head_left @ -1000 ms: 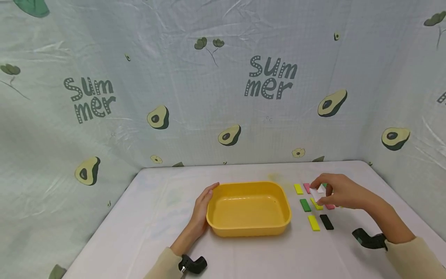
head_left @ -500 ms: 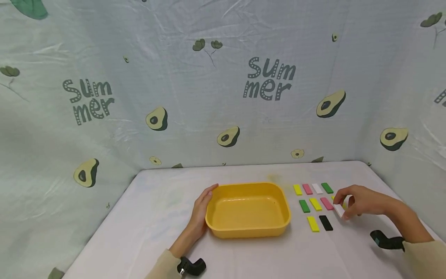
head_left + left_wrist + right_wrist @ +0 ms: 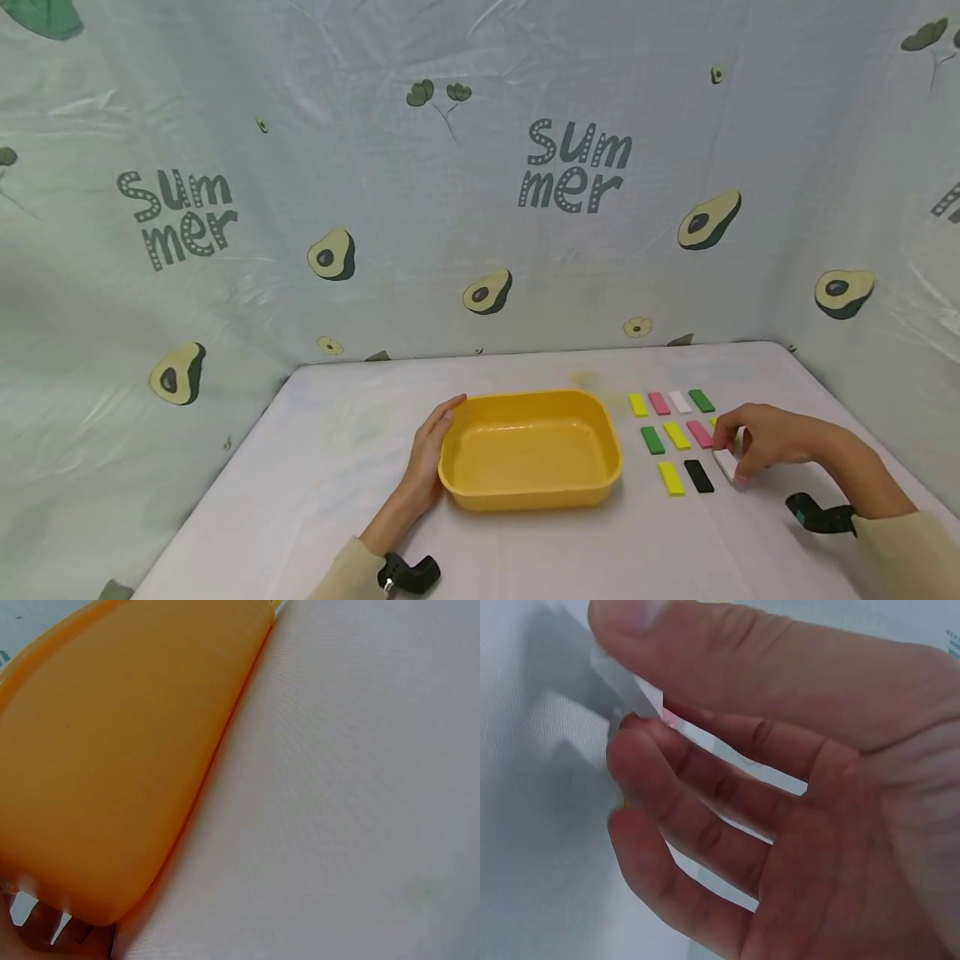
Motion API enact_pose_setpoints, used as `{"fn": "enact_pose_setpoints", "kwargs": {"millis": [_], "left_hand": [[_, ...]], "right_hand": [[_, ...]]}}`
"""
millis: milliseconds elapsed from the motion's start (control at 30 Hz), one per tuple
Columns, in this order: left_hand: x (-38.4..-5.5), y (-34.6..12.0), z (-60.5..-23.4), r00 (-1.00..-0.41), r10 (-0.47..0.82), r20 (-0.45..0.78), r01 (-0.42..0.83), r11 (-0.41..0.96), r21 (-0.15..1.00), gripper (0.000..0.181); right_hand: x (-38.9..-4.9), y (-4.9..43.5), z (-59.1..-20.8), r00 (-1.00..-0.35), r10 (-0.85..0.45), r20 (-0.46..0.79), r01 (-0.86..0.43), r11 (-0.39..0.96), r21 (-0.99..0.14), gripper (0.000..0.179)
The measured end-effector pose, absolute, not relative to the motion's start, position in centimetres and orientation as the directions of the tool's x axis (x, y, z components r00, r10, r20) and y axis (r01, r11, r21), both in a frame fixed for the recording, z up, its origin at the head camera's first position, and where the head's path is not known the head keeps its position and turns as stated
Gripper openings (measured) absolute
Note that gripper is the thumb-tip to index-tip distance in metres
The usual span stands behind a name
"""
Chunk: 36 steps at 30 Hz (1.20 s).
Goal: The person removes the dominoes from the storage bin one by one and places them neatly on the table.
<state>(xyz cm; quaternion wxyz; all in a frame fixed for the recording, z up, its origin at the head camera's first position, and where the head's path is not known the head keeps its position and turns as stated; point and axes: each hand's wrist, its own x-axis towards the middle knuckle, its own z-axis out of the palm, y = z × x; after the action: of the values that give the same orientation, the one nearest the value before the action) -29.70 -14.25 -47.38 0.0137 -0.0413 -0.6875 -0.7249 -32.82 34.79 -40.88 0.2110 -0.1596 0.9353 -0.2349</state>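
My right hand (image 3: 780, 435) pinches a small white rectangular block (image 3: 725, 464) between thumb and fingers, low at the right end of the nearest row of blocks. In the right wrist view, the white block (image 3: 630, 686) shows between the thumb and a fingertip, while the other fingers are bent beside it. A black block (image 3: 699, 476) lies just left of this hand. My left hand (image 3: 423, 458) lies along the left side of a yellow plastic tub (image 3: 528, 498), fingers fairly straight against its wall. Part of that hand shows at the lower left of the left wrist view.
Blocks lie in three rows right of the tub: the farthest runs from yellow (image 3: 637, 405) to green (image 3: 702, 401). The middle row includes green (image 3: 652, 440) and pink (image 3: 700, 434); the nearest starts with yellow (image 3: 671, 479). A printed curtain (image 3: 405, 183) stands behind the white table.
My right hand has moved right and toward me with a white block, then lowered it beside the black block. Another white block in the far row has come into view. My left hand stays at the tub.
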Motion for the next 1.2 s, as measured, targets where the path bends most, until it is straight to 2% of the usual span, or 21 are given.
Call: {"fn": "enact_pose_setpoints", "kwargs": {"millis": [200,767,1200], "left_hand": [[-29.7,-14.0,-47.7,-0.996,0.022,0.084,0.083,-0.045,0.995,0.047],[-29.7,-14.0,-47.7,-0.996,0.018,0.083,0.082,-0.052,0.995,0.046],[-29.5,-14.0,-47.6,-0.997,0.018,0.081,0.080,-0.040,0.996,0.047]], "right_hand": [[-32.5,34.0,-40.6,-0.872,-0.376,-0.314,-0.211,0.867,-0.451,0.042],[-32.6,33.2,-41.1,-0.862,-0.338,-0.378,-0.138,0.874,-0.466,0.046],[-32.6,33.2,-40.9,-0.864,-0.342,-0.370,-0.144,0.871,-0.469,0.046]]}}
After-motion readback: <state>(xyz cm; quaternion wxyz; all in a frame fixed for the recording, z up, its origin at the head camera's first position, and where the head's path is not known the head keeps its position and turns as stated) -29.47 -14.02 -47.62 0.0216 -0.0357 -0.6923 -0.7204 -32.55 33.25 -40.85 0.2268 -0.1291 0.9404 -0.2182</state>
